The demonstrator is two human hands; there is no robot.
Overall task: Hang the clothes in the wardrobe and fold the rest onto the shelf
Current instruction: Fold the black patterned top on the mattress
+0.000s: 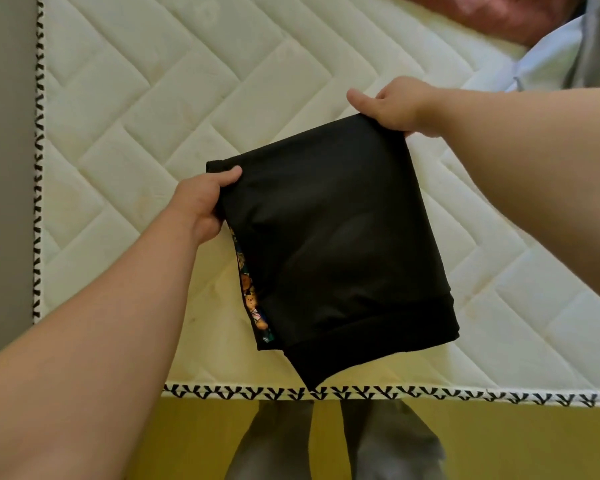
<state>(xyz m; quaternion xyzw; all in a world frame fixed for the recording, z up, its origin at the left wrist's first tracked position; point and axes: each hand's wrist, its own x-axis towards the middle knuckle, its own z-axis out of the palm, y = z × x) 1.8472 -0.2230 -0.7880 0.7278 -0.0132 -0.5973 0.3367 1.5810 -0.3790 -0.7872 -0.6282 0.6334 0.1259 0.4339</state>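
Right now left grip [201, 206] & right grip [395, 105] each pinch a top corner of the folded black garment [326, 237], held over the mattress [136, 116]; prob. light, soft, floppy, so support underneath.

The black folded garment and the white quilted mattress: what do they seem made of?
The black folded garment looks like soft matte knit fabric: it drapes and has a hem band. The white quilted mattress looks like padded textile with zigzag stitching.
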